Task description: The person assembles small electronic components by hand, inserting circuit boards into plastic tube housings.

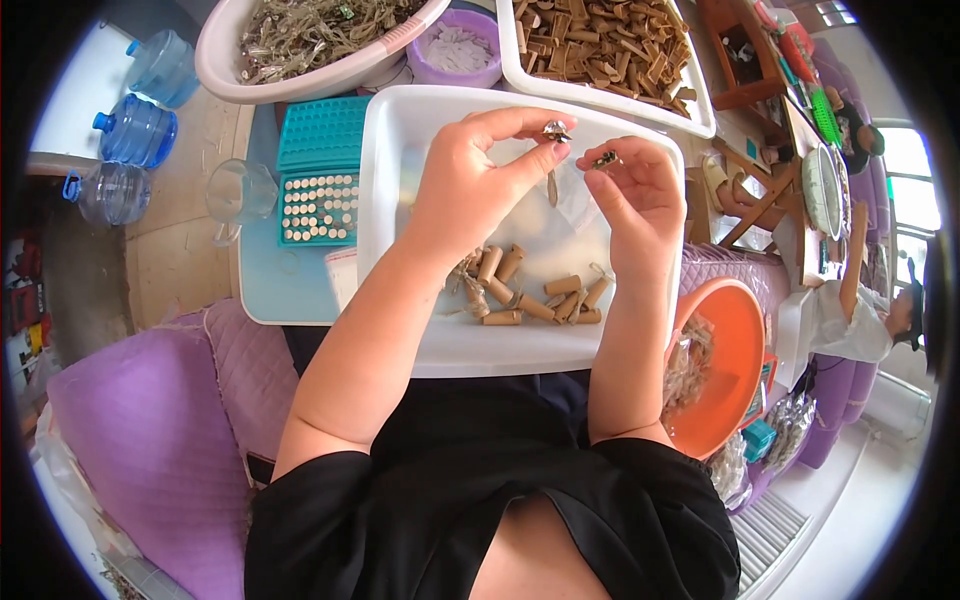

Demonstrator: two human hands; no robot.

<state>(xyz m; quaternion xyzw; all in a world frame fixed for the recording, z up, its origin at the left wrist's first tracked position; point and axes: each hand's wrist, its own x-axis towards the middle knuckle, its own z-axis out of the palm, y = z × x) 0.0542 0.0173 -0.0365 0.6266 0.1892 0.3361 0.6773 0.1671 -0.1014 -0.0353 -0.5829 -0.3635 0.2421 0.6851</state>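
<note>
Above a white plastic tub (pixel 400 110), my left hand (pixel 480 165) pinches a small shiny metallic piece (pixel 556 130) between thumb and fingertips. A thin tan strip (pixel 552 190) hangs below it. Just to the right, my right hand (pixel 640 190) is closed with its fingertips on a small dark and gold-coloured piece (pixel 605 159); its exact kind is too small to make out. The two hands are slightly apart. Under them in the tub lie several short brown tubes (pixel 512 290), some with thin cord tied on.
Beyond the tub stand a pink basin (pixel 215 60) of tangled cords, a purple bucket (pixel 450 85) of white pieces and a white bin (pixel 610 95) of brown pieces. Left are a teal case (pixel 320 135) and a clear pitcher (pixel 240 190). An orange basin (pixel 735 350) stands right.
</note>
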